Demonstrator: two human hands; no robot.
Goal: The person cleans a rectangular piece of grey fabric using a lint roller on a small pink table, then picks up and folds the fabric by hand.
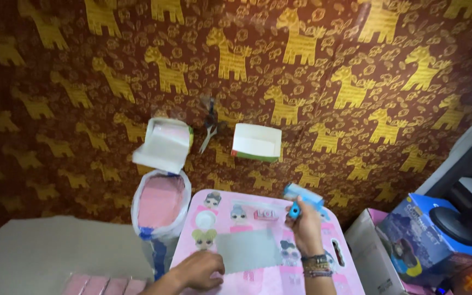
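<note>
- Grey and flat, a sheet of card (245,250) lies on the little pink table (323,278), close to the person.
- The left hand (200,270) rests on the table, with its fingertips on the left edge of the grey sheet. The fingers are bent and press down; they do not wrap around anything.
- The right hand (303,221) is up at the sheet's right side, just past its top corner. It grips a small blue tool (295,210) with fingers and thumb. I cannot tell what kind of tool it is.
- The blue tool does not touch the sheet. So the sheet lies between the 2 hands, touched by the left one only.
- I think the work on the sheet is just at the start. The sheet looks whole and plain, with no marks or cuts that I can see. It is laid out and held flat, and the rest looks left to do.
- A light blue box (304,195) sits at the far edge of the table, just behind the right hand.
- Left of the table stands an open white bag (161,202) full of pink stuff.
- Farther off, on the brown cloth with yellow horses (329,82), lie 2 white boxes, 1 on the left (165,145) and 1 on the right (256,142), with scissors (208,131) between them.
- At the bottom left lie some pink pieces (105,285) on a grey board (50,251).
- At the right stands a blue carton (416,235).
</note>
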